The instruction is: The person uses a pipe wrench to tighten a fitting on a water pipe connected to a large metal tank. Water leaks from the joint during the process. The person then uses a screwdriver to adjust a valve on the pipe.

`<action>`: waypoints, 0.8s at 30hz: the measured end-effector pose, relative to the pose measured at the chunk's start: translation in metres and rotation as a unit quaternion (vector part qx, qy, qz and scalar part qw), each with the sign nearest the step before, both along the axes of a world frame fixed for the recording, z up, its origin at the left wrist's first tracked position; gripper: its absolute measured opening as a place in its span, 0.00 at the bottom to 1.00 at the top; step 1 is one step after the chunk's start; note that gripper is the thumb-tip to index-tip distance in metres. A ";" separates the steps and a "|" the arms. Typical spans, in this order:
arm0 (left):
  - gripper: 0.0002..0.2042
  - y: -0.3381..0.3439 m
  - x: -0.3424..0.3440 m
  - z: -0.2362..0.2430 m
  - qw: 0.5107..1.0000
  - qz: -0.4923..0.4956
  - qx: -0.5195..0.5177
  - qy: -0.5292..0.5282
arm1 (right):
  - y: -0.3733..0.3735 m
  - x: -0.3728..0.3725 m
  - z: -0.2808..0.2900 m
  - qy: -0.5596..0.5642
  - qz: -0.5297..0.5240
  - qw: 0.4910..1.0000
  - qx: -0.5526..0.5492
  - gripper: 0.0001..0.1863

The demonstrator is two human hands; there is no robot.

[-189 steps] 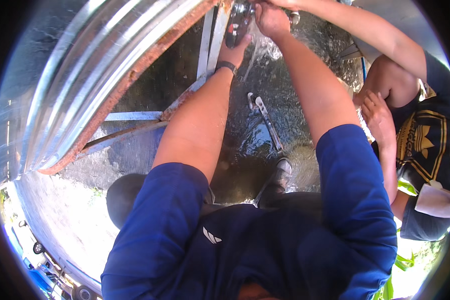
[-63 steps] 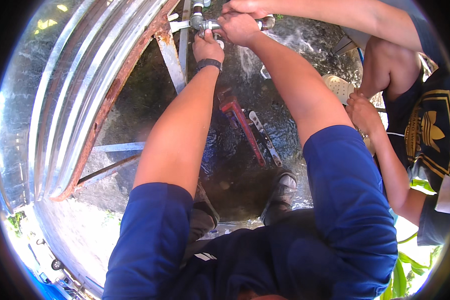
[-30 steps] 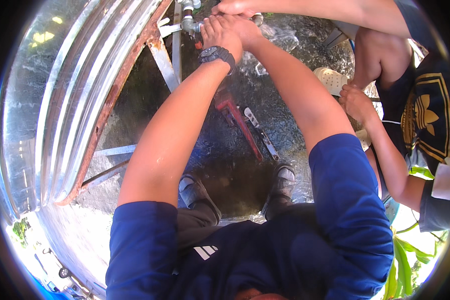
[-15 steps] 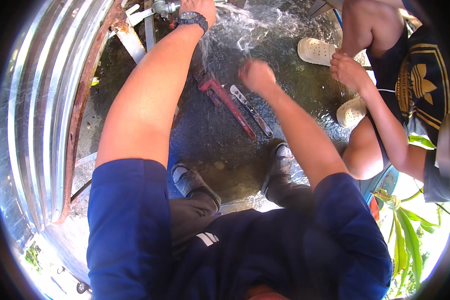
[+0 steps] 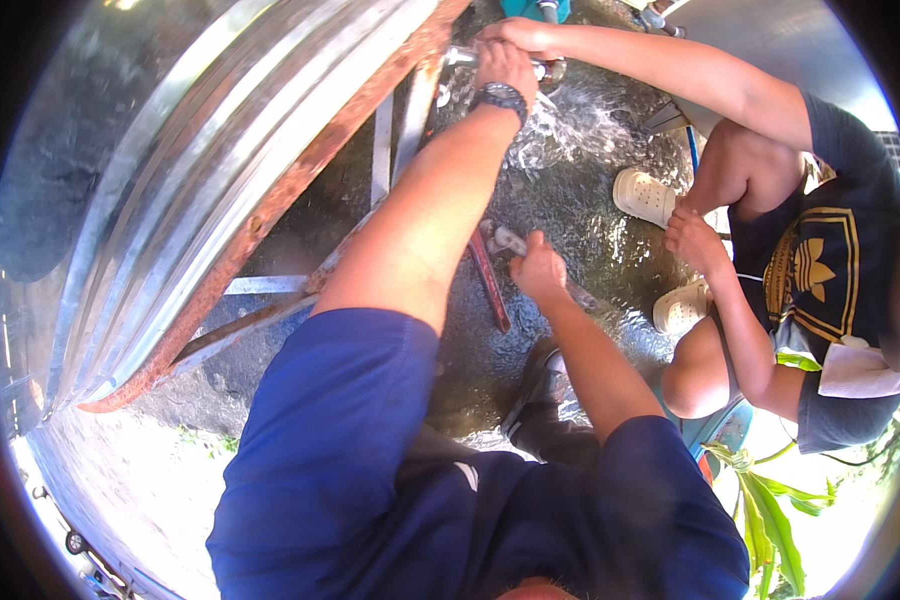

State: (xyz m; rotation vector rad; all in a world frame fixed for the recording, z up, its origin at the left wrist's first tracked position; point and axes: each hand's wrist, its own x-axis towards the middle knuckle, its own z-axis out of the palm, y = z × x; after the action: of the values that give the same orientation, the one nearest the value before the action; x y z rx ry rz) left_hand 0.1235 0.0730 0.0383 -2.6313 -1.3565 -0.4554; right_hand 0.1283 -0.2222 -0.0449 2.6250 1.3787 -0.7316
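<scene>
- Water sprays (image 5: 570, 130) over the wet ground beside the metal pipe fitting (image 5: 460, 56) at the foot of the corrugated steel tank (image 5: 200, 190).
- My left hand (image 5: 505, 65), with a dark wristwatch (image 5: 500, 97) on the wrist, is stretched far forward and closed around that pipe fitting; the fitting runs under my palm, its end showing just left of my knuckles.
- My right hand (image 5: 537, 268) is lower and nearer to me, curled into a grip on the head end of a red pipe wrench (image 5: 488, 280) lying on the wet ground; the red handle runs from my fist back towards my feet.
- Another person crouches on my right in a dark shirt (image 5: 830, 260); one of their hands (image 5: 515, 33) lies on the same pipe, touching it just beyond my left hand, and the other (image 5: 692, 238) hangs by their knee.
- Their white clogs (image 5: 645, 197) stand in the wet, well apart from the wrench.
- My dark shoe (image 5: 542, 385) is just below my right forearm.
</scene>
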 end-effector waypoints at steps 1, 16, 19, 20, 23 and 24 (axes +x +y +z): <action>0.27 -0.001 0.003 0.001 1.000 0.007 -0.016 -0.008 | -0.003 0.003 0.007 -0.025 -0.026 0.999 0.018 0.25; 0.33 -0.018 0.010 0.015 0.996 0.042 -0.070 -0.033 | 0.127 -0.047 0.060 0.634 -0.337 0.653 0.239 0.29; 0.35 -0.017 0.005 0.018 0.996 0.043 -0.080 0.019 | 0.164 -0.059 0.066 0.700 -0.362 0.534 0.307 0.24; 0.35 -0.015 0.004 0.021 0.995 0.045 -0.082 0.032 | 0.175 -0.059 0.069 0.712 -0.363 0.512 0.315 0.23; 0.35 -0.012 0.005 0.030 0.989 0.040 -0.112 0.087 | 0.196 -0.059 0.072 0.691 -0.318 0.543 0.356 0.24; 0.34 -0.012 0.005 0.032 0.988 0.039 -0.117 0.093 | 0.203 -0.059 0.071 0.679 -0.310 0.555 0.368 0.24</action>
State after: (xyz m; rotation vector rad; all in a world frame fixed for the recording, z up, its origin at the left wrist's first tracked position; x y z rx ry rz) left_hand 0.1288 0.0611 0.0705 -2.7045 -1.5279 -0.0401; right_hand 0.0689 -0.0196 0.0263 2.9301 0.6371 -3.5095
